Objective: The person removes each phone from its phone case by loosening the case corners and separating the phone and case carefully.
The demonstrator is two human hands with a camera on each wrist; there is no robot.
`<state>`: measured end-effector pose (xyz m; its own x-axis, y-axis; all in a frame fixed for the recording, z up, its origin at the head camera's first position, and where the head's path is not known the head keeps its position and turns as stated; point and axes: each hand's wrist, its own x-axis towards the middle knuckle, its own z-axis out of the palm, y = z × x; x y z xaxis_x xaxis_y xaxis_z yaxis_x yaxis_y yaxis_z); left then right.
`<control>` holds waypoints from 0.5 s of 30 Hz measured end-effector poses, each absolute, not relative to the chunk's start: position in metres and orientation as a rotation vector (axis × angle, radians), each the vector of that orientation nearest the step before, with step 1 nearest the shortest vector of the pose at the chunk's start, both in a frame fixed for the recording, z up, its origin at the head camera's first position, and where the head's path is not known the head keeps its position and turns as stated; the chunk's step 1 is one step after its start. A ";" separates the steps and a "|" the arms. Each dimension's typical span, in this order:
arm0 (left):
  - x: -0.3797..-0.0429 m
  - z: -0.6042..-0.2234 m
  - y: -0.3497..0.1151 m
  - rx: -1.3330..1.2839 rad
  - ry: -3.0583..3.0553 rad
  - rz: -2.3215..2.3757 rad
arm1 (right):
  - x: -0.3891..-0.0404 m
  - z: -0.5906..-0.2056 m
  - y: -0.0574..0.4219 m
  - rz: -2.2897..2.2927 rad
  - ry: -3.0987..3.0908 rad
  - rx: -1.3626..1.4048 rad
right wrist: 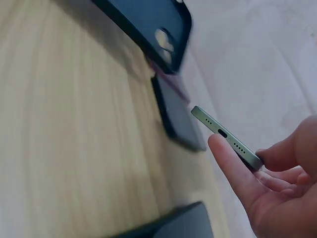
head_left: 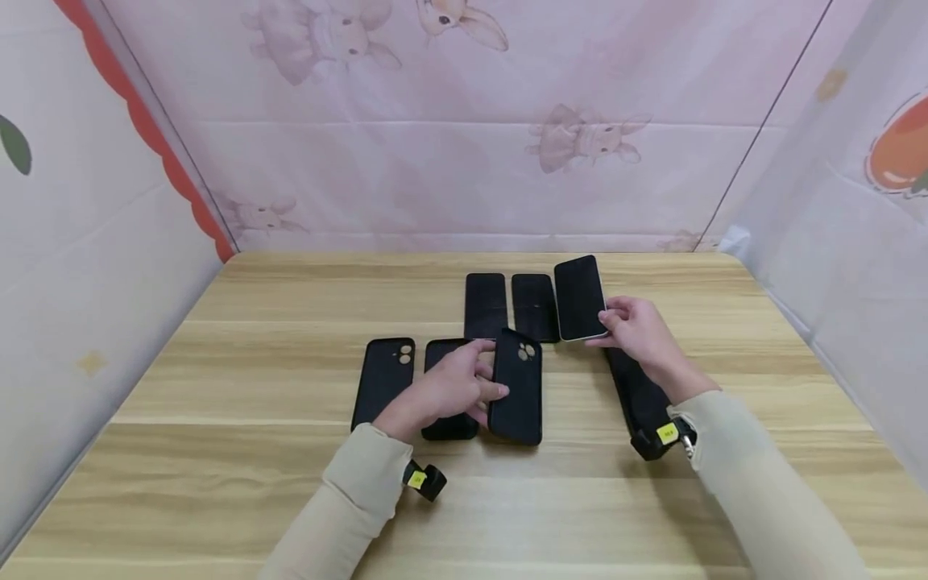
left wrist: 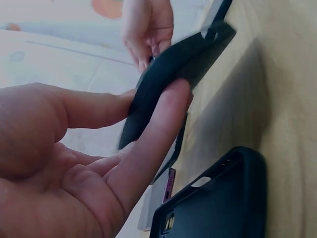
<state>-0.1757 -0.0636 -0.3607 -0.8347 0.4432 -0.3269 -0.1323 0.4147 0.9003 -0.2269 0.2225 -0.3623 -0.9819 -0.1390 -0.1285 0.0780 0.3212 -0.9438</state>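
Observation:
My left hand (head_left: 453,383) grips a black phone case (head_left: 518,399) by its left edge, thumb on the near face. The case is tilted up off the table, with its camera cutouts at the top right. In the left wrist view, fingers and thumb pinch the case (left wrist: 163,74) from both sides. My right hand (head_left: 641,334) pinches a smartphone (head_left: 578,300) by its lower right corner, dark screen facing me. The right wrist view shows the phone's pale green edge (right wrist: 223,133) with its charging port and speaker holes.
Two dark phones (head_left: 485,304) (head_left: 535,306) lie side by side at the back. A black case (head_left: 383,383) lies at the left, another case (head_left: 449,427) partly under my left hand. One more case (head_left: 638,395) sits beneath my right wrist. The wooden table (head_left: 217,459) meets fabric walls (head_left: 449,177).

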 end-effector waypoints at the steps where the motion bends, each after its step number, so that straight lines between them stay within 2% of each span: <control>1: -0.175 -0.362 -0.062 0.263 2.135 1.432 | -0.230 -0.363 0.224 -1.714 2.401 -0.046; 15: -0.175 -0.373 -0.051 0.359 2.157 1.370 | -0.256 -0.375 0.234 -1.687 2.297 0.076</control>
